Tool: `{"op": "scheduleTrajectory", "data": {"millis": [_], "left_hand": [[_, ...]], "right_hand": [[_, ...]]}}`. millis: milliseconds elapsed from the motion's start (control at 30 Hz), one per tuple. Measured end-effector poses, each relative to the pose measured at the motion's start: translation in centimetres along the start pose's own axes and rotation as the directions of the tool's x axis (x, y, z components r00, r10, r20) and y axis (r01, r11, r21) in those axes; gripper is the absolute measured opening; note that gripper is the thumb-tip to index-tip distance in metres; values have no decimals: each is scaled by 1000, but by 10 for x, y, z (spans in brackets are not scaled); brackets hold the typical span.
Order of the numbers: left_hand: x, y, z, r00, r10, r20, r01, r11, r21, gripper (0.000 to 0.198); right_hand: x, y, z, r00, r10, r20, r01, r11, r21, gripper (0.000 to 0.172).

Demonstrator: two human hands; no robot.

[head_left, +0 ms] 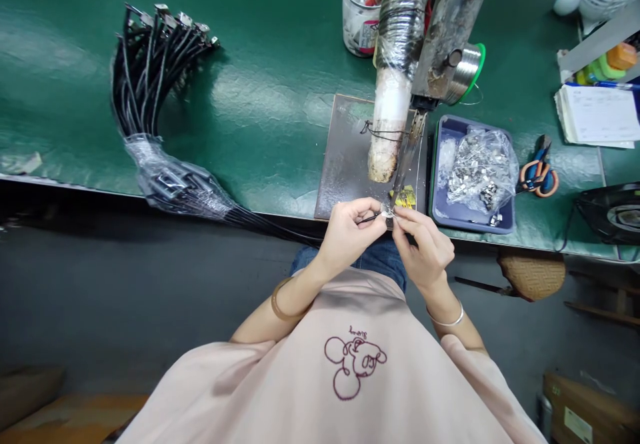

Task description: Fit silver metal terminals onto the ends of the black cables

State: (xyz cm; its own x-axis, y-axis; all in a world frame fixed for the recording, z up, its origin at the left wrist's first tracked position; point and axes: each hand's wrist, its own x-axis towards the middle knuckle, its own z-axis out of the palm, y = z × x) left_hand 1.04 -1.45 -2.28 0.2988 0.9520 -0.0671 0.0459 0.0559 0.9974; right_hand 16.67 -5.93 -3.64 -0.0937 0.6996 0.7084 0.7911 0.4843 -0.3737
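My left hand (349,231) pinches a thin black cable (368,219) close to its end. Opposite it, the fingertips of my right hand (424,243) are closed on a small, shiny metal connector (389,211), partly covered by the fingers. The two hands nearly meet at the table's front edge. Just above them, the tip of a clamped soldering iron (409,154) points down to the connector. Beside the iron hangs a taped suction hose (393,107). A brown board (345,157) lies under both, with a yellow label (406,197) near the fingers.
A plastic-wrapped bundle of black cables (140,91) lies left. On the right are a blue-purple tray (473,221) of bagged metal connectors (483,167), cutters (538,171) and papers (603,114). Behind stand a solder spool (463,74) and a clear tub (357,31).
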Motion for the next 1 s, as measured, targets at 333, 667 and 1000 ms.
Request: {"op": "scheduleTrajectory", "data": {"millis": [333, 667, 1000], "left_hand": [[2, 11, 0, 997, 67, -25, -64, 994, 83, 10], [6, 11, -4, 1000, 23, 9, -23, 998, 54, 8], [0, 3, -5, 993, 6, 116, -14, 998, 67, 13]], "right_hand": [[7, -4, 1, 999, 44, -17, -44, 999, -17, 22], [4, -6, -2, 999, 42, 1, -42, 999, -6, 22], [7, -1, -7, 986, 134, 100, -142, 986, 82, 16]]}}
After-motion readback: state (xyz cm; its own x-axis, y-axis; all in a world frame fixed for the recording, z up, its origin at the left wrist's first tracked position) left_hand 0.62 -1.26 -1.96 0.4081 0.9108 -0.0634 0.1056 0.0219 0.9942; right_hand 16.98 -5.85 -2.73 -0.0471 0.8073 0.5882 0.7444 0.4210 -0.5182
